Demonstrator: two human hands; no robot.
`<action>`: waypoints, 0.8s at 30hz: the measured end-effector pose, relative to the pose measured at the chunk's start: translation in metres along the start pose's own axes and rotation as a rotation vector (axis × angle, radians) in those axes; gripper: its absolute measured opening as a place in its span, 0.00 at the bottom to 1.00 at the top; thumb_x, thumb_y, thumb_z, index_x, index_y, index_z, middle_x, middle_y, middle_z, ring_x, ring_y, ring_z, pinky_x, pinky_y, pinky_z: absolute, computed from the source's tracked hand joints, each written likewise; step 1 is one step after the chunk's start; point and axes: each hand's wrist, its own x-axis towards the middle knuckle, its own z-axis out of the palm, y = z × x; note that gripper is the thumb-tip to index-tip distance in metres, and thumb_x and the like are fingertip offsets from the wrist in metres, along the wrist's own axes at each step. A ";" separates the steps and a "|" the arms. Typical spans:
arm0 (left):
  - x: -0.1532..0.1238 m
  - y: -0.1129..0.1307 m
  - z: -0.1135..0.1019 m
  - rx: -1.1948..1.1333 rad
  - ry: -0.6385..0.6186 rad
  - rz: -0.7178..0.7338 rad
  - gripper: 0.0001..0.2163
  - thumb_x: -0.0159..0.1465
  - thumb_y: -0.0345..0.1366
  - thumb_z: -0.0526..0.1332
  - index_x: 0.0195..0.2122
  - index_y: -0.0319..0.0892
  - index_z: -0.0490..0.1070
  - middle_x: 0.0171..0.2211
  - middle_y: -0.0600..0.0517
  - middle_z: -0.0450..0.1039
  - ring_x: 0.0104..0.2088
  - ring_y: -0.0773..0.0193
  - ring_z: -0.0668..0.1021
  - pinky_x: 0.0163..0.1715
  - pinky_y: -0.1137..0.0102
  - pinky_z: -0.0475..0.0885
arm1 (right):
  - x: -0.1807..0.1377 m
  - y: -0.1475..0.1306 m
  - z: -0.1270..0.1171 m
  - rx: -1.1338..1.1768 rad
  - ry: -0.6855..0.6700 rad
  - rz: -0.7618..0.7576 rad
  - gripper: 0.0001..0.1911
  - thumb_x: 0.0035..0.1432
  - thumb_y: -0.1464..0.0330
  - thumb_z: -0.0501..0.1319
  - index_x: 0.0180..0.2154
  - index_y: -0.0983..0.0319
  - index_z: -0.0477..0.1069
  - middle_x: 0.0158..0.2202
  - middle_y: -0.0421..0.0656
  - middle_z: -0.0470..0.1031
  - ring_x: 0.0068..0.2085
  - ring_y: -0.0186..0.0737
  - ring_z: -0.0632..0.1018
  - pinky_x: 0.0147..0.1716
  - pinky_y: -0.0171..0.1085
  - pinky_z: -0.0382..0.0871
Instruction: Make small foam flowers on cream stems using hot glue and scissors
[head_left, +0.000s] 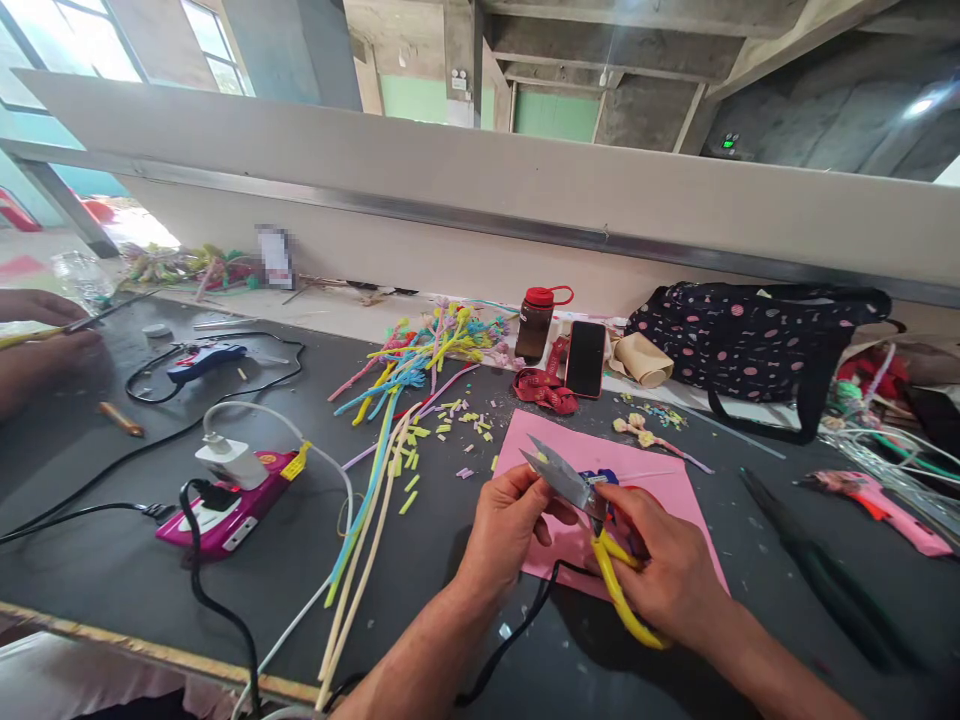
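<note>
My right hand (660,550) is closed around scissors (564,478) with yellow handles, their blades parted and pointing up to the left. Close under the blades, my left hand (510,525) is closed with thumb and fingers pinched together. A tiny yellowish bit shows by the blades, but what the left fingers hold is hidden. Both hands are above a pink sheet (517,435) on the dark table. Partly hidden behind the right hand is a blue object (600,478) with a label; a black cord (551,585) runs below the hands.
Colourful fuzzy stems (427,350) and cut yellow-green pieces (409,480) lie left of the sheet. A magenta power strip (225,520), bottle (534,325), phone (585,358), patterned bag (750,345), pliers-like black tool (817,570) and pink glue gun (885,505) surround it. Another person's hand (45,345) is far left.
</note>
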 end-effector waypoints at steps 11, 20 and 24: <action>-0.001 0.001 0.000 -0.003 -0.004 -0.001 0.11 0.56 0.41 0.61 0.26 0.37 0.73 0.19 0.50 0.74 0.18 0.71 0.71 0.16 0.79 0.61 | 0.000 0.001 0.001 0.016 -0.026 0.023 0.27 0.50 0.72 0.60 0.53 0.59 0.58 0.45 0.44 0.71 0.40 0.40 0.74 0.38 0.37 0.69; 0.000 0.001 -0.001 -0.005 0.004 -0.019 0.10 0.57 0.40 0.61 0.29 0.37 0.72 0.20 0.51 0.73 0.19 0.70 0.72 0.15 0.79 0.61 | -0.002 0.006 0.004 -0.003 -0.024 -0.024 0.25 0.53 0.71 0.57 0.54 0.60 0.57 0.45 0.45 0.72 0.42 0.40 0.75 0.39 0.36 0.70; 0.000 0.000 -0.001 -0.011 0.009 -0.017 0.10 0.56 0.41 0.61 0.29 0.37 0.72 0.21 0.51 0.73 0.20 0.70 0.72 0.15 0.79 0.61 | -0.002 0.006 0.003 -0.010 -0.017 -0.037 0.25 0.53 0.70 0.57 0.54 0.60 0.57 0.46 0.45 0.72 0.42 0.40 0.75 0.38 0.36 0.70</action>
